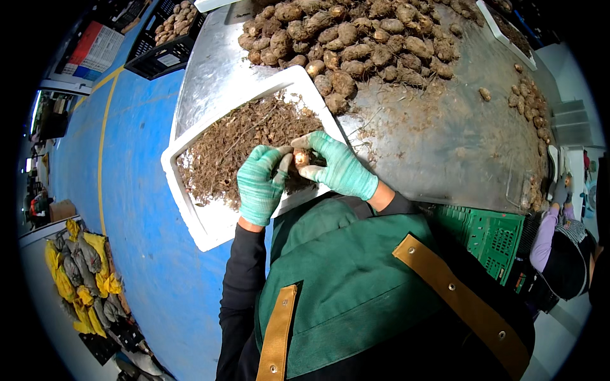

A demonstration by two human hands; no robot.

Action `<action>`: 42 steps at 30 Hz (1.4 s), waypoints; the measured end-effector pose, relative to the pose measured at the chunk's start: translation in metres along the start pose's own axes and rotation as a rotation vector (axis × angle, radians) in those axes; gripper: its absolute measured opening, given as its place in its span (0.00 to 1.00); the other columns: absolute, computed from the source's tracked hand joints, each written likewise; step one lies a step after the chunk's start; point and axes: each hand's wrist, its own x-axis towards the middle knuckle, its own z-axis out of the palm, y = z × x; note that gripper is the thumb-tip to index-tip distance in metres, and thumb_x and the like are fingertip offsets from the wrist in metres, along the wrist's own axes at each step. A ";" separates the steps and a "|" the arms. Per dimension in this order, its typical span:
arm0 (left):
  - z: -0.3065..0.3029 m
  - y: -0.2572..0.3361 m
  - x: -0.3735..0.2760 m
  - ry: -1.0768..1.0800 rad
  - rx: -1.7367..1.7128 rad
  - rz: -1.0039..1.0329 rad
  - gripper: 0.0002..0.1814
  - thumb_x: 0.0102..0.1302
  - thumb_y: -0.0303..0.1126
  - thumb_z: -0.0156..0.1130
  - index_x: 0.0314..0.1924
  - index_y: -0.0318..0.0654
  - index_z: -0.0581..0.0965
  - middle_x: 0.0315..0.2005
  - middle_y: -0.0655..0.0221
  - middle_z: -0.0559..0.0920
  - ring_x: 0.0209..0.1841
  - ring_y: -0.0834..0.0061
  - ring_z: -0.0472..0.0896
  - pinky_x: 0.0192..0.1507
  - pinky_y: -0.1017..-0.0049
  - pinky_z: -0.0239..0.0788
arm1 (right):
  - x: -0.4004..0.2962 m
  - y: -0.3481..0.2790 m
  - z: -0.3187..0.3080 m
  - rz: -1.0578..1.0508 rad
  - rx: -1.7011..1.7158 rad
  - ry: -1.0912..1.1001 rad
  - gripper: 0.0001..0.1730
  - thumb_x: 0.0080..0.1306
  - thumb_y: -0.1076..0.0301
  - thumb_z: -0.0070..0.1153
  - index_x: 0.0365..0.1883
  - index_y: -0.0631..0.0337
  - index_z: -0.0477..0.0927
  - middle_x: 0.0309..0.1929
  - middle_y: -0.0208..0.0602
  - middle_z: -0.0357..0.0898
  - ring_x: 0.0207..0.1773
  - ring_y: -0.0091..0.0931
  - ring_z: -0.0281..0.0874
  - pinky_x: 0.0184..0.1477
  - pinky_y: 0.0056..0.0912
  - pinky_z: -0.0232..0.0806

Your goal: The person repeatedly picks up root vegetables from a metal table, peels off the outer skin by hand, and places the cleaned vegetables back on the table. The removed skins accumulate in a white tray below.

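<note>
My right hand point(344, 164), in a green knit glove with pale fingertips, grips a small brown taro-like corm point(301, 158) between thumb and fingers. A light, bare patch shows on the corm. My left hand point(261, 183), gloved the same way, has its bent fingertips at the corm's left side; whether they pinch anything is hidden. Both hands are above a white foam box point(191, 216) half over the table's edge. Brown fibrous peelings and root hairs point(238, 138) cover much of its bottom. Beyond the box lies a large heap of hairy corms point(352, 45).
The metal table point(457, 157) carries scattered dirt and a row of smaller corms point(529, 102) on the right. Green crates point(486, 238) stand beside me. A black crate of corms point(164, 55) sits on the blue floor point(138, 190). Another person point(553, 243) works at far right.
</note>
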 end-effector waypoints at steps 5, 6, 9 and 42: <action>0.009 -0.034 -0.001 0.079 0.142 -0.011 0.04 0.61 0.26 0.60 0.34 0.33 0.78 0.27 0.59 0.77 0.27 0.63 0.77 0.31 0.69 0.69 | -0.002 -0.012 0.000 0.099 0.364 -0.028 0.28 0.57 0.72 0.63 0.56 0.63 0.70 0.49 0.32 0.74 0.52 0.23 0.72 0.54 0.26 0.67; 0.009 -0.037 -0.008 0.106 0.004 -0.125 0.05 0.62 0.26 0.60 0.35 0.33 0.79 0.28 0.61 0.79 0.28 0.68 0.77 0.33 0.72 0.69 | -0.003 -0.014 -0.003 0.116 0.381 -0.044 0.28 0.58 0.73 0.62 0.57 0.63 0.68 0.50 0.31 0.73 0.53 0.21 0.71 0.54 0.24 0.67; 0.009 -0.034 -0.019 0.149 -0.387 -0.395 0.08 0.62 0.27 0.61 0.41 0.34 0.81 0.31 0.68 0.80 0.32 0.78 0.76 0.36 0.77 0.69 | -0.001 -0.009 -0.007 0.131 0.384 -0.053 0.28 0.57 0.73 0.62 0.56 0.63 0.68 0.50 0.31 0.72 0.53 0.21 0.71 0.54 0.24 0.67; 0.016 -0.012 -0.001 0.244 -0.514 -0.407 0.10 0.67 0.30 0.58 0.44 0.32 0.80 0.31 0.68 0.84 0.33 0.83 0.78 0.37 0.81 0.71 | 0.003 -0.007 0.008 0.169 0.469 0.025 0.22 0.67 0.63 0.55 0.53 0.71 0.72 0.44 0.33 0.77 0.44 0.17 0.74 0.44 0.20 0.70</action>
